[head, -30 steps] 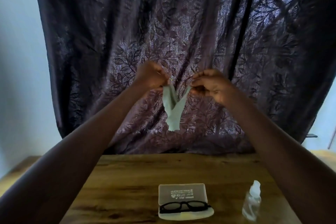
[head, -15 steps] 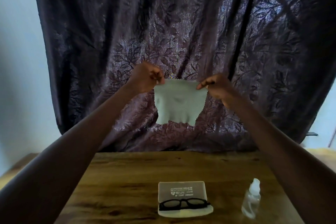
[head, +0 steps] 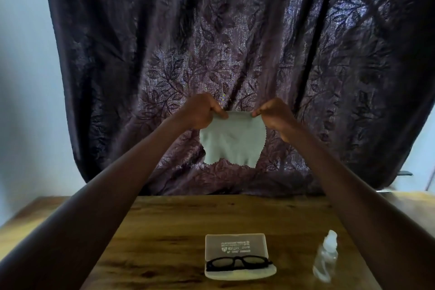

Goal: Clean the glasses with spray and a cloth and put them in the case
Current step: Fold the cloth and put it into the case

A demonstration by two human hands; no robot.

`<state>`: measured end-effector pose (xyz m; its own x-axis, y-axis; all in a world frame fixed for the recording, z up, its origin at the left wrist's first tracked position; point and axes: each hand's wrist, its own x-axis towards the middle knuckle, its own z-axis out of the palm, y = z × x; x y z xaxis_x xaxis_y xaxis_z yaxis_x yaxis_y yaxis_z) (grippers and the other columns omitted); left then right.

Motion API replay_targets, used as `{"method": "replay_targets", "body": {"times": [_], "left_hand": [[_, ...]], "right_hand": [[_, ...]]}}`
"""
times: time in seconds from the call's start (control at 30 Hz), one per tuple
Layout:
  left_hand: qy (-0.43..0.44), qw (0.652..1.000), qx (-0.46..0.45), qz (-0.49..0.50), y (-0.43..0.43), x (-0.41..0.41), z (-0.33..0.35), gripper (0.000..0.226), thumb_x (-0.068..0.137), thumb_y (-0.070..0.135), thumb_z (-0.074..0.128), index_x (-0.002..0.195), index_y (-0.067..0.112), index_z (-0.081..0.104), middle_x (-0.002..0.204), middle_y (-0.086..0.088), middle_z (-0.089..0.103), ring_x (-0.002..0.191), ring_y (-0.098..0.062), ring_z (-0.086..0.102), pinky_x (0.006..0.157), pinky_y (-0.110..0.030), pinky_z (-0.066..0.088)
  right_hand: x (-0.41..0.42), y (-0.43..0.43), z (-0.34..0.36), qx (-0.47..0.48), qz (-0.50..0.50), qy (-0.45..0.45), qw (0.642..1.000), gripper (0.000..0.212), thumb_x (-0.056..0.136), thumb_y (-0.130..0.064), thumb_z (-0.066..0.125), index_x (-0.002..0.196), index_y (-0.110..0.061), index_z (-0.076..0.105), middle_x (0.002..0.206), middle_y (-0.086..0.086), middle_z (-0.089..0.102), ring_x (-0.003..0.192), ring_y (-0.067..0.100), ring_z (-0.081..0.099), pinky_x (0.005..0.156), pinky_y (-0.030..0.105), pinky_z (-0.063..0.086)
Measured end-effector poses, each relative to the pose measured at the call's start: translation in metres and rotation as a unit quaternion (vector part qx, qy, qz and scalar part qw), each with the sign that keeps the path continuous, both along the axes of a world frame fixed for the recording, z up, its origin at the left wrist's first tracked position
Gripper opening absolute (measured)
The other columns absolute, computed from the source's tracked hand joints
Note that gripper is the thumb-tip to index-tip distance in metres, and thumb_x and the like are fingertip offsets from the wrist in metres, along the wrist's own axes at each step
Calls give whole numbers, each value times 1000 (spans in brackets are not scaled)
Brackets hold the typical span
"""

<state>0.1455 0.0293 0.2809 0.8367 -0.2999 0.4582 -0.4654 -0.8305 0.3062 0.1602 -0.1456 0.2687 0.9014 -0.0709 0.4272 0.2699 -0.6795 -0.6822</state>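
The glasses (head: 239,263) lay across the near half of the open case (head: 235,246), at the near edge of the desk (head: 164,231), where either hand could reach them. The fingers (head: 220,113) of the left hand (head: 202,112) pinched the top left corner of the pale cloth (head: 231,139), and the right hand (head: 275,114) pinched the top right corner, thumb against forefinger as far as could be told; the two pinches stood apart, so the upper edge ran nearly taut between them and the rest hung down as a flat sheet with soft creases, probably to open it out and find a clean face for wiping; both arms were stretched forward and raised, holding the cloth high over the far side of the desk, well clear of everything on it, against the dark leaf-patterned curtain (head: 235,30); the spray bottle (head: 326,256) stood upright just right of the case, untouched; judged from this, the cleaning proper had not begun, and the spray looked the likely next thing wanted.
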Motion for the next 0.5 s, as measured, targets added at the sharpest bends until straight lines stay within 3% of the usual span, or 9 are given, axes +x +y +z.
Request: {"method": "replay_targets", "body": {"times": [0.1,0.2,0.27,0.3,0.37,0.43,0.5], "left_hand": [[10,1000,14,24,-2,0,0,37,82,-8,44,110,8,63,118,-16,61,101,-27,56,80,-25,39],[26,998,0,64,-7,3,-2,34,81,-7,43,109,0,62,116,-20,63,106,-29,57,96,-31,42],[56,994,-53,75,-10,5,-3,25,83,-2,46,100,-7,64,98,-22,66,86,-26,62,87,-34,49],[86,989,-100,71,-13,3,-4,21,84,-1,49,98,-8,63,87,-20,64,70,-22,59,74,-31,52],[148,967,-198,65,-21,-2,-5,20,83,-1,53,100,-8,61,73,-14,57,49,-13,45,46,-21,41],[182,948,-251,65,-26,-5,-6,21,83,-3,51,102,-8,60,67,-9,51,46,-10,38,37,-17,32],[195,938,-279,60,-30,-6,-5,20,84,-1,52,102,-7,59,66,-7,50,49,-10,40,41,-17,35]], "right_hand": [[-1,1,0,-8,9,13,1000,23,89,-9,56,102,6,67,110,23,66,101,31,61,86,34,47],[-5,5,0,5,15,13,1000,22,88,-10,57,102,3,68,110,22,66,101,29,61,80,29,46],[-7,9,-2,41,38,13,998,20,88,-4,54,101,4,67,105,22,67,91,26,63,75,30,47],[-9,11,-3,63,57,21,996,21,88,0,51,101,5,66,97,21,68,81,24,61,71,32,48],[-12,17,-3,112,96,56,987,22,87,8,48,103,7,63,76,14,63,62,17,55,57,28,48],[-17,22,-1,172,132,90,972,20,85,14,48,102,10,60,67,9,55,55,12,51,47,18,46],[-21,25,0,223,163,115,954,14,83,17,50,88,7,58,68,10,55,56,13,54,41,13,48]]}}
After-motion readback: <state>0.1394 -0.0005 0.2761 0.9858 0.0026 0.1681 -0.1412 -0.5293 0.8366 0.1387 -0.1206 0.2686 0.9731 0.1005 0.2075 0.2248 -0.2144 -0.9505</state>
